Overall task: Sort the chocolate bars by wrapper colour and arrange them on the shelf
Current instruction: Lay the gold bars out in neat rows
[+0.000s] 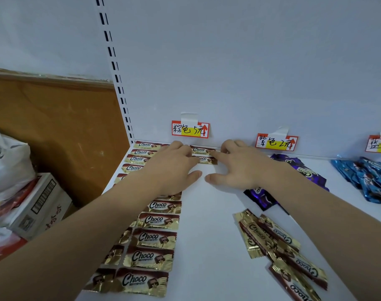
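Shop interior: white retail shelf [207, 235] with slotted upright [117, 79], handwritten price tags [190, 129] on the far wall, stock carton [41, 205] at left.

The left hand [174, 165] and its forearm cover the middle of the two columns of brown bars [157, 220] on the shelf [207, 224], so the count there cannot be told. The right forearm hides part of the purple bars [302, 170] below the purple tag [276, 142]. The blue tag [378, 144] and blue bars [367, 177] are cut by the right edge. The loose brown pile [278, 246] runs off the bottom edge. Small print on every wrapper is unreadable.
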`<state>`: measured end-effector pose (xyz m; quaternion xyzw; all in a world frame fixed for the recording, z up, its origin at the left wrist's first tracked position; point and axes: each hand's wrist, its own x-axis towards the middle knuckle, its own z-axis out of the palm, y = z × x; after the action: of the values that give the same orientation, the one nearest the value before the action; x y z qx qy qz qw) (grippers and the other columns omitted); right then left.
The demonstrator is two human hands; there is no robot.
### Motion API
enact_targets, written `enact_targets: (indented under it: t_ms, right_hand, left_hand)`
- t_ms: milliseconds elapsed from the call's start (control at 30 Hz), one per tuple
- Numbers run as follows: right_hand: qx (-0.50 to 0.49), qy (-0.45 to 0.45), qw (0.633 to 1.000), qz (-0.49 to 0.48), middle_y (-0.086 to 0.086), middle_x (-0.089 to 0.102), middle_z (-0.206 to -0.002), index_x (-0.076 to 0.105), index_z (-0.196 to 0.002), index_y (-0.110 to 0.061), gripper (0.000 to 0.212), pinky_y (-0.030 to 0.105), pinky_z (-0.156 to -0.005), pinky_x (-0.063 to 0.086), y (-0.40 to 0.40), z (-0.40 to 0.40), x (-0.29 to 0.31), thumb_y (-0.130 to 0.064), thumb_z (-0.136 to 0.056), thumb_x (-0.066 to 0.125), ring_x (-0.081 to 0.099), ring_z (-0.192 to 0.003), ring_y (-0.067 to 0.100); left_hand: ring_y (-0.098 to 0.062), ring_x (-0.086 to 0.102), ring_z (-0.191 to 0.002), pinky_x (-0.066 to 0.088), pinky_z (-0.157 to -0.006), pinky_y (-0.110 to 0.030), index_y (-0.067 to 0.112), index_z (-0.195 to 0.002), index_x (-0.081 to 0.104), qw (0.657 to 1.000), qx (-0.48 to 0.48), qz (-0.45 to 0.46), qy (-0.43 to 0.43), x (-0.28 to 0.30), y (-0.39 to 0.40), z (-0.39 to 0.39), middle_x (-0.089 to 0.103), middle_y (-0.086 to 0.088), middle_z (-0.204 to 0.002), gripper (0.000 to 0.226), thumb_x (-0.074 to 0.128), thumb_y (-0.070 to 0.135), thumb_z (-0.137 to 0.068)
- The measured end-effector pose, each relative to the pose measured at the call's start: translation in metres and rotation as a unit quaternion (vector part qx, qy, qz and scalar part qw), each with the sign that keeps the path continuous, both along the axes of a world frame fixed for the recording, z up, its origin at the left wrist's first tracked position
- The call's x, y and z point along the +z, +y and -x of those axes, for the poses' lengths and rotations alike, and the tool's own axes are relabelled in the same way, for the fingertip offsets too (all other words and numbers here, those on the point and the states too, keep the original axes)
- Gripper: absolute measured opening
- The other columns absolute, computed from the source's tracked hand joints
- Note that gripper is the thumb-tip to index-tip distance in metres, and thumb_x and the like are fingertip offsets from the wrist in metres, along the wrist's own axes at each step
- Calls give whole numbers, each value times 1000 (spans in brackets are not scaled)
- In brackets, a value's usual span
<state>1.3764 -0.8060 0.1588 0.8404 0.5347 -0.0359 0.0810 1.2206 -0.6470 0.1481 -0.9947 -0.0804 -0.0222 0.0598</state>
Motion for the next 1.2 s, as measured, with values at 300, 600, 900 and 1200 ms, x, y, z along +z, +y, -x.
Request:
enact_targets:
  t_ms: [300,600,900,1200]
  right_hand:
    - [-7,16,1000,-3,-2,39,-132,35,-153,-37,100,46,-106,43,0,2,2,-93,-73,18,33,-133,21]
    - [-9,26,999,-19,-1,39,-134,35,-153,-37,90,47,-106,44,-3,3,-1,-90,-80,28,30,-135,21]
    - [-6,12,999,-47,4,43,-144,33,-158,-25,87,49,-107,44,-13,6,5,-80,-90,39,39,-135,26]
    - [-16,16,989,-145,-1,66,-109,70,-125,-24,32,44,-91,51,-94,39,43,-37,-101,54,59,-109,24]
  left_hand:
    - [-24,39,-137,39,-113,-47,28,-145,56,1000,4,-7,-9,-3,2,-2,53,0,-143,54,34,57,-106]
    - [-24,39,-136,41,-112,-47,26,-141,59,1000,16,15,-10,-3,3,-5,53,-1,-144,49,39,53,-106]
    - [-25,44,-130,45,-106,-47,24,-140,60,998,14,48,-46,1,-2,1,56,-1,-136,47,46,50,-104]
    - [-21,53,-118,44,-101,-37,26,-128,68,967,-168,173,-79,19,-95,26,64,3,-124,32,60,38,-100]
